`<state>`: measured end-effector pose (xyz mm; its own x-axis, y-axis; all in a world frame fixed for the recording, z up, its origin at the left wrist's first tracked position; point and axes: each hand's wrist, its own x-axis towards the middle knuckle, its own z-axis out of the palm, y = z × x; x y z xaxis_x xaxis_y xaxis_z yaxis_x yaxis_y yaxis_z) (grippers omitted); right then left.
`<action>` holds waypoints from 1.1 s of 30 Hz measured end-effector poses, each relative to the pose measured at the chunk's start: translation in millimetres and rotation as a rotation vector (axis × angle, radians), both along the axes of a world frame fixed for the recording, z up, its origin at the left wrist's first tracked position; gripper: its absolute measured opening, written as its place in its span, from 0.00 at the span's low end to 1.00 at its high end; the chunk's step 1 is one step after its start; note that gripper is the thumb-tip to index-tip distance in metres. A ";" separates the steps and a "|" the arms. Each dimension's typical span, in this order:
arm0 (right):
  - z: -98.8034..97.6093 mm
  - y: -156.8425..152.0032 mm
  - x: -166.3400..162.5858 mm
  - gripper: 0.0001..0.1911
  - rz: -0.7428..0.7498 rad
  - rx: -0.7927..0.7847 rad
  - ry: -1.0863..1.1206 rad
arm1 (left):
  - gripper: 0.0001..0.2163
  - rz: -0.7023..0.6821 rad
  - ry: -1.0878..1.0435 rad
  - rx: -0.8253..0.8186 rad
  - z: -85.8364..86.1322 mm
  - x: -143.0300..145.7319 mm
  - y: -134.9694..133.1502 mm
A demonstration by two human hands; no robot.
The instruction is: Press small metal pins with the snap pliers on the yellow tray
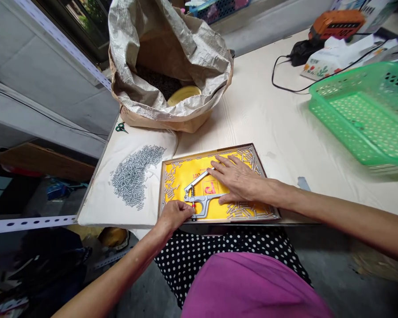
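A yellow-lined shallow tray [182, 176] lies at the table's front edge. Inside it rest silver hand pliers [202, 201] of the snap-fastener kind, their handles spread wide. My right hand [240, 179] lies over both handles, fingers extended across the upper one and thumb by the lower. At the jaw end, my left hand [177, 214] is closed in a pinch beside a small red-and-black fitting; whatever its fingertips hold is too small to name. Several small metal pins [170, 179] are scattered along the tray's sides, with more [243, 210] under my right wrist.
A heap of small metal pins [132, 176] lies on white cloth to the left, near green-handled scissors [121, 127]. Behind stands an open sack [166, 117] containing dark small pieces and a yellow dish [185, 94]. A green basket [358, 150], black cable [278, 84] and orange device [336, 24] are right.
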<state>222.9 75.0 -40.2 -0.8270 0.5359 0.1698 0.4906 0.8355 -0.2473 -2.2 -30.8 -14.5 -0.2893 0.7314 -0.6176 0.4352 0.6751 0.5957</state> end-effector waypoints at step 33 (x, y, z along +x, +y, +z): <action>-5.7 0.9 -16.3 0.09 -0.044 -0.030 -0.044 | 0.09 -0.852 0.666 0.530 0.9 37.0 53.0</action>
<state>206.6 75.9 -45.8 -0.8090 0.5760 0.1168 0.5376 0.8056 -0.2491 34.8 22.3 -13.6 0.2618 0.9604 -0.0956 0.9500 -0.2390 0.2011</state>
